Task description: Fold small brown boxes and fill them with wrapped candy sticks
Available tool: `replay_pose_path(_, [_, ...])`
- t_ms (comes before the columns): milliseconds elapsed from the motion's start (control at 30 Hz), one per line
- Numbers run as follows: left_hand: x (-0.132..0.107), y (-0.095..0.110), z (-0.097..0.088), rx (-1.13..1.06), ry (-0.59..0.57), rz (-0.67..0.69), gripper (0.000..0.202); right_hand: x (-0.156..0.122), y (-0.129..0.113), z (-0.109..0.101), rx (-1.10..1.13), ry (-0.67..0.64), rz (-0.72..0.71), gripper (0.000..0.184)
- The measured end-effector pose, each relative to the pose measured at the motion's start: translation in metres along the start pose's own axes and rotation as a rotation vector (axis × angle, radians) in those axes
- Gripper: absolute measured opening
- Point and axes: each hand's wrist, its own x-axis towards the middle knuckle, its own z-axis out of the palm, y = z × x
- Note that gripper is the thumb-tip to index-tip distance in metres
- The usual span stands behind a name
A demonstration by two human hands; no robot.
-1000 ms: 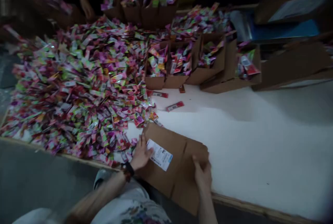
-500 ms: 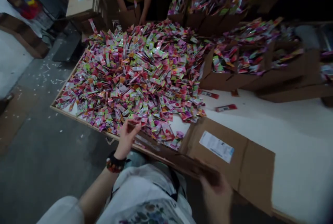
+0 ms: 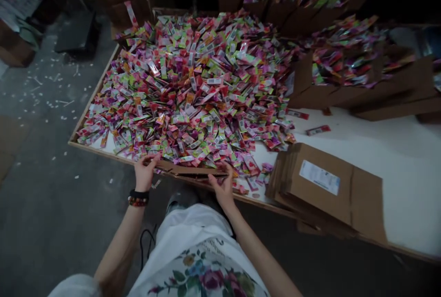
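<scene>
Left hand [image 3: 144, 173]: closed on one end of a long cardboard strip [image 3: 193, 171], fingers curled over its upper edge; black and beaded wrist bands [image 3: 138, 199] at the wrist. Right hand [image 3: 223, 190]: closed on the strip's other end, thumb and fingers pinching it. Strip: held low and level across the near margin of the heap, long edge against the sachets. A two-handed grip at both ends appears to spread pressure evenly, so the strip works like a fence.

Beyond it: a broad heap of pink, green and red foil sachets [image 3: 189, 90], spread wide and shallow over a white table [image 3: 406, 173] with a wooden rim [image 3: 99, 152]. The rim seems to keep the heap from sliding to the floor.

To the right: a stack of flattened cardboard cartons [image 3: 320, 186], white label uppermost, set on bare tabletop apart from the sachets, where it stays within reach. Two loose sachets [image 3: 317, 130] lie nearby. Farther off: open cardboard boxes [image 3: 344, 94], filled with sachets and lined up along the far side.
</scene>
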Motion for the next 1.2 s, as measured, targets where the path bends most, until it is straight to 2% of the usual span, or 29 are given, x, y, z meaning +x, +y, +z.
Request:
replay_pose_path(100, [-0.002, -0.004, -0.009, 0.088, -0.198, -0.026, 0.034, 0.021, 0.009, 0.003, 0.035, 0.147, 0.079, 0.041])
replay_pose_path(233, [-0.008, 0.005, -0.011, 0.140, -0.282, -0.031, 0.044, 0.043, 0.004, 0.017, 0.084, 0.333, 0.160, 0.038])
replay_pose_path(267, [-0.011, 0.008, -0.008, 0.152, -0.305, -0.028, 0.047, 0.042, 0.000, 0.023, 0.071, 0.317, 0.141, 0.039])
replay_pose_path(333, [-0.021, 0.010, -0.001, 0.194, -0.309, -0.012, 0.050, 0.034, -0.005, 0.035, -0.024, 0.195, 0.042, 0.049])
replay_pose_path(400, [-0.032, 0.009, 0.006, 0.215, -0.239, 0.046, 0.049, 0.026, -0.007, 0.045, -0.185, 0.059, -0.062, 0.075])
replay_pose_path(433, [-0.037, 0.007, 0.008, 0.210, -0.197, 0.095, 0.048, 0.024, -0.005, 0.048, -0.261, 0.035, -0.085, 0.090])
replay_pose_path(500, [-0.040, 0.003, 0.008, 0.207, -0.178, 0.219, 0.042, 0.028, 0.002, 0.050, -0.321, 0.055, -0.061, 0.108])
replay_pose_path(567, [-0.036, 0.001, 0.005, 0.282, -0.271, 0.337, 0.033, 0.040, 0.013, 0.046, -0.207, 0.064, 0.035, 0.109])
replay_pose_path(633, [-0.027, 0.000, 0.005, 0.414, -0.397, 0.404, 0.035, 0.053, 0.024, 0.039, -0.028, -0.057, 0.178, 0.107])
replay_pose_path(700, [-0.021, 0.001, 0.014, 0.558, -0.458, 0.417, 0.039, 0.065, 0.033, 0.030, 0.047, -0.303, 0.304, 0.102])
replay_pose_path(767, [-0.019, 0.002, 0.030, 0.703, -0.376, 0.394, 0.027, 0.076, 0.034, 0.020, -0.014, -0.560, 0.345, 0.089])
replay_pose_path(833, [-0.020, 0.000, 0.048, 0.803, -0.247, 0.368, 0.017, 0.088, 0.026, 0.013, -0.097, -0.706, 0.332, 0.074])
replay_pose_path(867, [-0.021, -0.002, 0.055, 0.816, -0.204, 0.356, 0.022, 0.095, 0.018, 0.010, -0.110, -0.759, 0.320, 0.070])
replay_pose_path(933, [-0.022, -0.007, 0.063, 0.761, -0.184, 0.349, 0.034, 0.105, -0.003, 0.008, -0.130, -0.893, 0.242, 0.070])
replay_pose_path(967, [-0.022, -0.011, 0.064, 0.696, -0.163, 0.347, 0.039, 0.107, -0.013, 0.007, -0.170, -0.977, 0.156, 0.074])
replay_pose_path(1033, [-0.021, -0.019, 0.061, 0.466, -0.067, 0.325, 0.048, 0.104, -0.031, 0.009, -0.344, -1.146, -0.096, 0.083])
replay_pose_path(1100, [-0.021, -0.025, 0.051, 0.168, 0.021, 0.243, 0.056, 0.092, -0.040, 0.011, -0.593, -1.232, -0.360, 0.095])
replay_pose_path(1133, [-0.020, -0.027, 0.045, 0.052, 0.029, 0.195, 0.057, 0.083, -0.041, 0.012, -0.702, -1.244, -0.458, 0.099])
replay_pose_path(1200, [-0.019, -0.026, 0.034, 0.029, -0.085, 0.180, 0.059, 0.065, -0.038, 0.014, -0.851, -1.237, -0.582, 0.104])
